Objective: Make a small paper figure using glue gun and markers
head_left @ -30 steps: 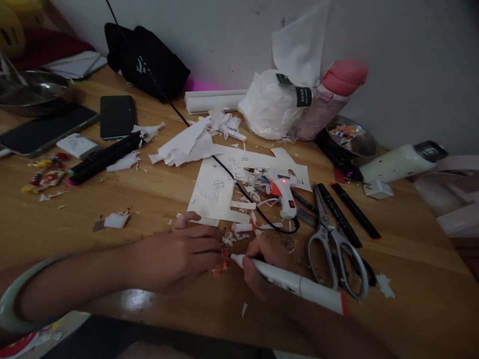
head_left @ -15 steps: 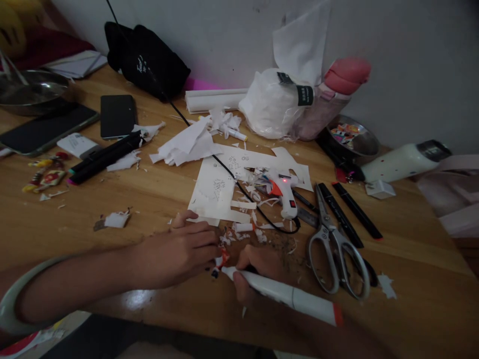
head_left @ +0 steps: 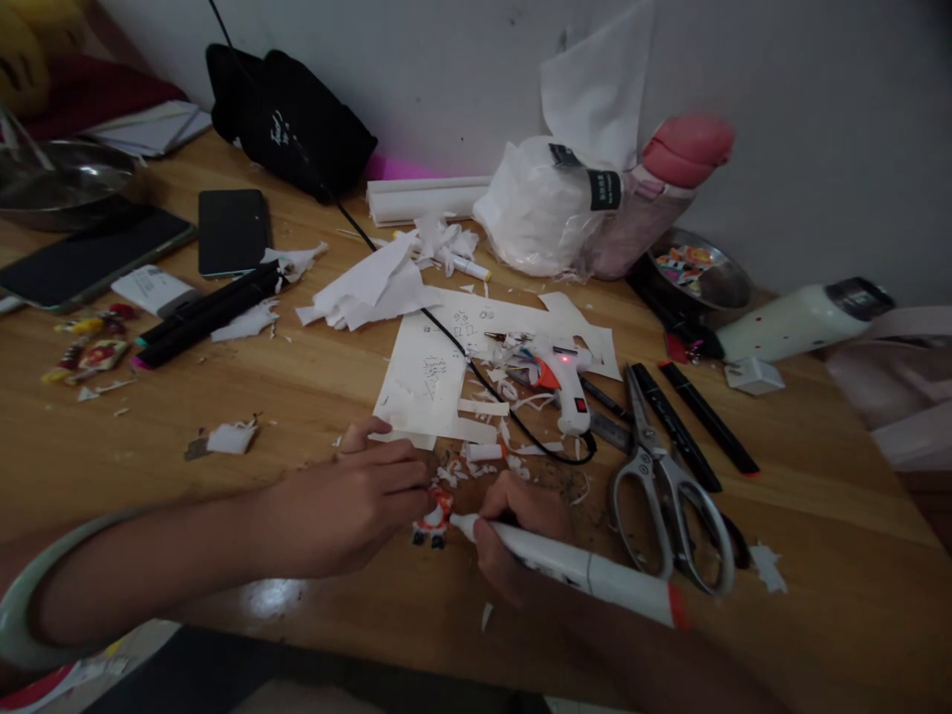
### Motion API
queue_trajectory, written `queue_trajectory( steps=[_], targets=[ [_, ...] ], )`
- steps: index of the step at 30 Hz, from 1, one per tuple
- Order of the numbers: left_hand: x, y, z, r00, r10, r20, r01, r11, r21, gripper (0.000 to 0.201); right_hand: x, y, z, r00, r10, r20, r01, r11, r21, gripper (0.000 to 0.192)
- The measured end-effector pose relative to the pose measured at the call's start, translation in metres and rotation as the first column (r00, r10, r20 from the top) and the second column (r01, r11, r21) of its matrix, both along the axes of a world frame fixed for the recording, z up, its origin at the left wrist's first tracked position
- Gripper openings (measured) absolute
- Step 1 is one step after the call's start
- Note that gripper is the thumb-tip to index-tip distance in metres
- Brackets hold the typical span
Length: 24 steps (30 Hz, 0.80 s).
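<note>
My right hand (head_left: 521,526) is closed around a white marker (head_left: 595,575) with an orange-red end, its tip pointing left. Just left of that tip, a small red-and-white figure (head_left: 435,514) with two dark feet rests low over the wooden table. The fingertips of my left hand (head_left: 372,501) hold the figure's left side, and they hide part of it. A white marker cap (head_left: 485,452) with an orange band lies beyond the hands among paper scraps (head_left: 453,471).
Behind the hands lie a cut drawing sheet (head_left: 423,367) and a white glue gun (head_left: 571,387) with its red light lit and a black cable (head_left: 487,382). Scissors (head_left: 647,486) and black markers (head_left: 676,426) are on the right. A pink-lidded bottle (head_left: 654,208) stands at the wall.
The right hand has drawn the marker slightly right and up, so a gap shows between tip and figure. More of the figure is visible; the left hand barely moved.
</note>
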<state>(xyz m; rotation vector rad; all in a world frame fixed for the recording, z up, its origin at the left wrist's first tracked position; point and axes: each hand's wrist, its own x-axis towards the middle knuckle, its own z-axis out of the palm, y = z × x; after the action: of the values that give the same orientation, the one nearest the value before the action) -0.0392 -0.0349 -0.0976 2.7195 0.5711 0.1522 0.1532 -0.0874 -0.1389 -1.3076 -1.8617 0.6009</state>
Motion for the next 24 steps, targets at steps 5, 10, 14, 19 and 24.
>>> queue_trajectory(
  steps=[5,10,14,19,24],
  targets=[
    [-0.0006,-0.0007,-0.0029,0.999,-0.001,-0.034,0.002,1.000,0.022,0.021,-0.0020,-0.0008,0.0012,0.999,0.026,-0.024,-0.026,0.999,0.020,0.012],
    [-0.0002,-0.0001,-0.0034,0.999,-0.003,-0.044,0.005,0.999,0.033,0.023,0.0004,0.0016,0.0008,0.994,0.111,-0.018,-0.110,0.993,0.049,0.011],
    [0.0005,-0.0008,-0.0035,0.999,0.004,-0.041,-0.002,0.999,0.046,0.023,0.0019,0.0030,-0.0011,1.000,-0.027,-0.014,0.028,0.999,0.036,0.013],
    [0.0005,-0.0009,-0.0032,1.000,0.004,-0.022,-0.003,0.998,0.069,0.023,0.0050,0.0054,-0.0006,0.977,0.213,0.024,-0.214,0.972,0.100,0.010],
    [0.0004,0.0005,-0.0034,1.000,-0.005,0.003,0.005,0.999,0.040,0.024,-0.0041,0.0006,0.0018,0.999,0.011,-0.036,-0.009,0.998,0.055,0.016]
  ],
)
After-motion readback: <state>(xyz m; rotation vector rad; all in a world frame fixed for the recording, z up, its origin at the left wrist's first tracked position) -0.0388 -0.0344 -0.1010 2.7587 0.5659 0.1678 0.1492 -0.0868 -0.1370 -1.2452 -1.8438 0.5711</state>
